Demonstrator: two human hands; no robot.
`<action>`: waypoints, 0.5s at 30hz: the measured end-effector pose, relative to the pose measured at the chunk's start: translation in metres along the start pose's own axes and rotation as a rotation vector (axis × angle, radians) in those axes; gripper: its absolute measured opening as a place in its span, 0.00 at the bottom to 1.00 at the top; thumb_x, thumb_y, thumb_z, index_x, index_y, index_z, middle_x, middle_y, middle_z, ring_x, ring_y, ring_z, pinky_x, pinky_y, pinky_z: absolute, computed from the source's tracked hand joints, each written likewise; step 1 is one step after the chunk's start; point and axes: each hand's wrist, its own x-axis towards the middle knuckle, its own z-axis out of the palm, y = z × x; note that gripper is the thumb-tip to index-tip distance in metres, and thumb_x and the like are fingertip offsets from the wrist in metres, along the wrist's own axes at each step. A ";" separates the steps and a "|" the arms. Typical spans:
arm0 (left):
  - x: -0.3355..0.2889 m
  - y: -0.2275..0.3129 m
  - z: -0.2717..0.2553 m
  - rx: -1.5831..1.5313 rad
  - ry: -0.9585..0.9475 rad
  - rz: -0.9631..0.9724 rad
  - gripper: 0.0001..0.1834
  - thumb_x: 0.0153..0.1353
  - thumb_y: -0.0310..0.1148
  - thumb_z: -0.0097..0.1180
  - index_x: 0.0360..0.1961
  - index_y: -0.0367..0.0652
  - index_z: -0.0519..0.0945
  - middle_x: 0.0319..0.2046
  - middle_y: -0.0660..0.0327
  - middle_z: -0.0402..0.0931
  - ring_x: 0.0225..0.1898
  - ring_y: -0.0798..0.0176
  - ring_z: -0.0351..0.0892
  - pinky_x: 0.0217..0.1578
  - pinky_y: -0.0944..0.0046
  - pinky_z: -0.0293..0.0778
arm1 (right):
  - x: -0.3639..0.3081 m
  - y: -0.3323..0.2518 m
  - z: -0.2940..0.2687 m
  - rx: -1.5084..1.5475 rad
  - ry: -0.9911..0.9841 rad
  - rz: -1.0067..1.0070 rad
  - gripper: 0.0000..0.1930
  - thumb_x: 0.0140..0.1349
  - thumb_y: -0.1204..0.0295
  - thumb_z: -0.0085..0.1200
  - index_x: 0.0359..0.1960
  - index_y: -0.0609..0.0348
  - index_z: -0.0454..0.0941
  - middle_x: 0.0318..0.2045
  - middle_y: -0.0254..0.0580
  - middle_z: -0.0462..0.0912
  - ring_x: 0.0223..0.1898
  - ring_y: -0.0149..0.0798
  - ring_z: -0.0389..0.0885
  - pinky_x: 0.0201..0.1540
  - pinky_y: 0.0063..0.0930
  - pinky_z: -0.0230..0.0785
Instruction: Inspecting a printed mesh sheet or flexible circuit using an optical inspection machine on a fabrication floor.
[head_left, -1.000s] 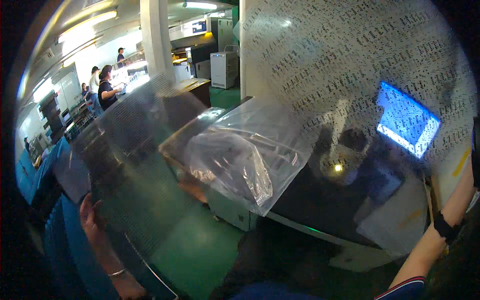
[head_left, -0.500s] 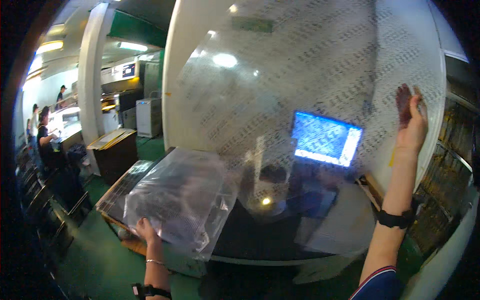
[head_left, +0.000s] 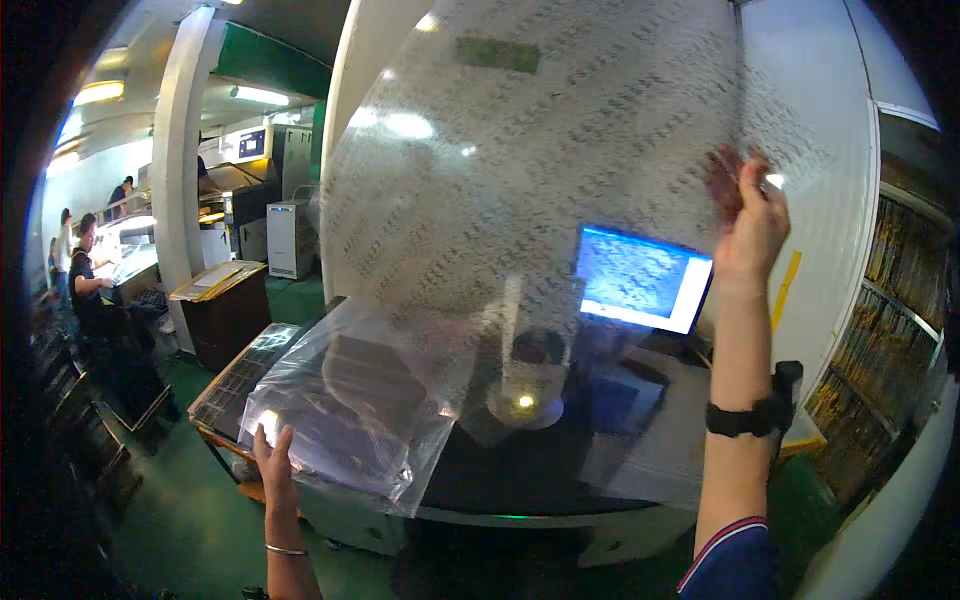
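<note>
My right hand (head_left: 755, 225) is raised at the right, its fingers closed on the edge of a large clear film sheet (head_left: 560, 140) covered in rows of small dark print. The sheet stands upright before me, and the things behind show through it. Some of the right fingers look reddish and dim through the film. My left hand (head_left: 273, 465) is low at the left, thumb and fingers apart, at the near left corner of a clear plastic bag (head_left: 370, 385). The bag lies on the desk with a flat sheet-like thing in it.
Behind the film, a lit monitor (head_left: 645, 280) and a pale upright device with a small light (head_left: 530, 370) stand on the dark desk (head_left: 480, 480). Filled shelves (head_left: 865, 320) are at the right. Beyond a pillar (head_left: 182, 150) at the left, people (head_left: 85, 260) work at a lit table.
My right hand has moved left and a little down with the film edge. My left hand has let go of the bag's corner and its fingers have spread.
</note>
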 end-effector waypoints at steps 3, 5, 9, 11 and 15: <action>-0.041 0.073 0.025 -0.134 -0.284 -0.113 0.28 0.57 0.38 0.55 0.57 0.38 0.64 0.47 0.58 0.69 0.48 0.63 0.69 0.46 0.63 0.67 | -0.027 0.018 0.051 0.079 0.011 -0.104 0.11 0.63 0.69 0.48 0.40 0.63 0.73 0.36 0.48 0.80 0.32 0.40 0.81 0.31 0.31 0.77; -0.051 0.095 0.027 -0.130 -0.384 -0.133 0.26 0.59 0.41 0.52 0.56 0.40 0.64 0.47 0.57 0.69 0.46 0.61 0.71 0.43 0.59 0.71 | -0.054 0.021 0.090 0.182 -0.053 -0.135 0.11 0.63 0.68 0.48 0.37 0.63 0.75 0.35 0.43 0.80 0.31 0.35 0.81 0.31 0.28 0.76; -0.065 0.127 0.020 -0.350 -0.460 -0.157 0.27 0.62 0.50 0.42 0.56 0.41 0.64 0.49 0.54 0.68 0.47 0.58 0.72 0.42 0.57 0.72 | -0.126 0.047 0.127 0.000 -0.365 -0.672 0.11 0.62 0.72 0.46 0.39 0.68 0.74 0.40 0.52 0.78 0.37 0.40 0.81 0.39 0.31 0.75; -0.076 0.140 0.000 -0.486 -0.472 -0.138 0.30 0.63 0.54 0.37 0.56 0.41 0.63 0.51 0.51 0.67 0.49 0.54 0.71 0.46 0.53 0.70 | -0.170 0.049 0.130 0.092 -0.678 -0.820 0.10 0.60 0.74 0.48 0.39 0.69 0.75 0.43 0.54 0.77 0.43 0.44 0.79 0.43 0.32 0.74; -0.089 0.131 -0.063 -0.611 -0.441 0.061 0.36 0.61 0.59 0.32 0.59 0.41 0.60 0.55 0.46 0.63 0.55 0.41 0.62 0.55 0.41 0.58 | -0.255 0.063 0.092 0.238 -1.157 -0.735 0.16 0.58 0.74 0.47 0.49 0.62 0.71 0.51 0.49 0.72 0.53 0.45 0.72 0.55 0.40 0.65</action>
